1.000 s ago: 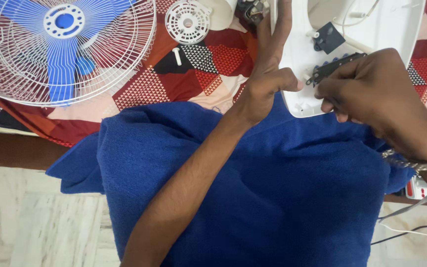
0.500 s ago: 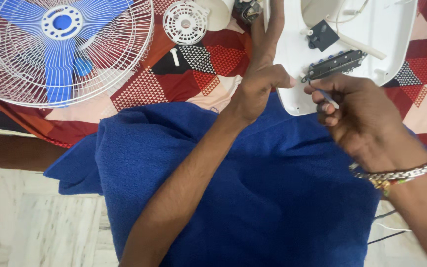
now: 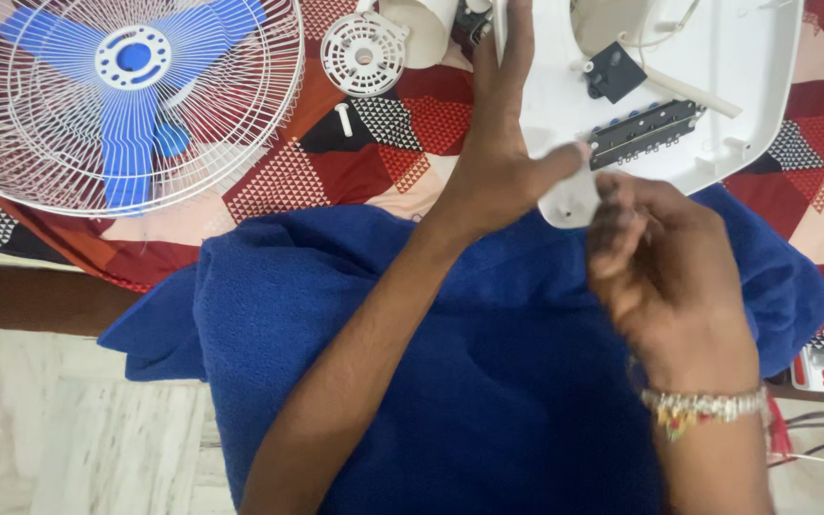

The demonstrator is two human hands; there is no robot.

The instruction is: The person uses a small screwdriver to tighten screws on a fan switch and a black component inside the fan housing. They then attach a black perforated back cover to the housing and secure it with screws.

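- Both forearms are bare, no sleeves showing.
- The right hand [image 3: 665,262] has a beaded bracelet [image 3: 703,408] at its wrist.
- The left hand [image 3: 500,172] wears nothing.

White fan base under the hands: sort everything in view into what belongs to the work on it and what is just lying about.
In hand:
- white fan base, held by the left hand
- black switch strip inside it
- right hand, just off its near edge

Lying about:
- fan cage with blue blades
- small round white grille
- white screw
- blue towel
- patterned cloth
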